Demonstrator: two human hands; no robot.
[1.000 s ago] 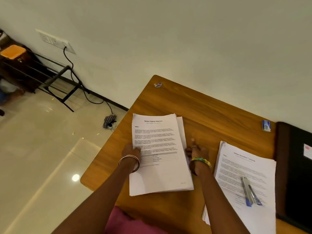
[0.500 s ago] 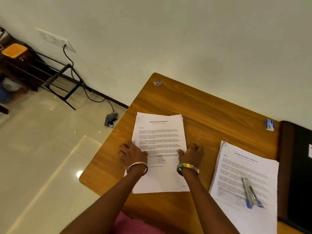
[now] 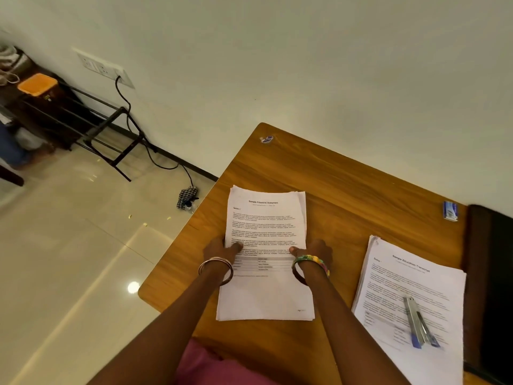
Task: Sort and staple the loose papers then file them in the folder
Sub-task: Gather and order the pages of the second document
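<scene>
Both hands are squaring the financial-statement stack (image 3: 266, 254) lying mid-surface (image 3: 347, 195); left hand (image 3: 220, 250) & right hand (image 3: 312, 250) are each pinching a side edge, thumbs on top; pls be pressing edges inward evenly, w/ corners flush, before reaching for the stapler (image 3: 419, 322) resting on the transcript pile (image 3: 416, 290) nearby.

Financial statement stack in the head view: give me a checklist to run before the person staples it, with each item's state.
1. Stack squared: the financial statement stack shows edges nearly flush, slight fanning at the top right corner: ok.
2. Both sides held: left hand and right hand grip its long edges, thumbs on top: ok.
3. Stapler reachable: the stapler lies on the transcript stack, in neither hand: not ok.
4. Page order within the stack: cannot tell.
5. Spare staples: small blue box sits near the table's far edge; contents cannot tell.
6. Folder ready: dark folder at the right, closed: not ok.
</scene>
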